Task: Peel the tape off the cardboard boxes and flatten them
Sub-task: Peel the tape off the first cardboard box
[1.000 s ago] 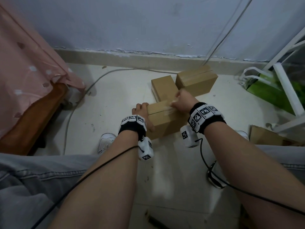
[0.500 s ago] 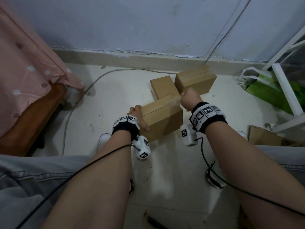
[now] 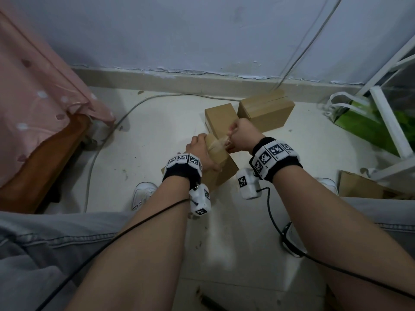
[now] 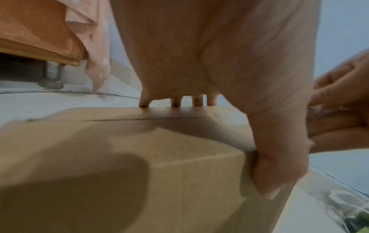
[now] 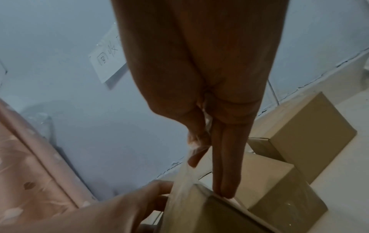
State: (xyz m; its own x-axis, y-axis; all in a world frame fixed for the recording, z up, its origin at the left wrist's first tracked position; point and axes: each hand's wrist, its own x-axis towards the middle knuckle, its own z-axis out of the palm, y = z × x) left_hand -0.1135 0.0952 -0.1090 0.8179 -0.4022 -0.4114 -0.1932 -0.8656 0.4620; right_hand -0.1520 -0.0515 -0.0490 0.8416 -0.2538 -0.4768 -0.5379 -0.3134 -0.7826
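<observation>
Since a second ago the box [image 3: 221, 163] has tipped up on end under the left hand [image 3: 200, 151], which grips it, while the right hand [image 3: 241, 136] just beside pinches the tape [image 3: 221, 142], now lifted free, so the seam is nearly clear.

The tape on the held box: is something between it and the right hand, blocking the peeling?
Nothing visible does. The right hand already pinches the tape, which stretches from the held box up to its fingers. The left hand grips the box beside the strip, not across it.
</observation>
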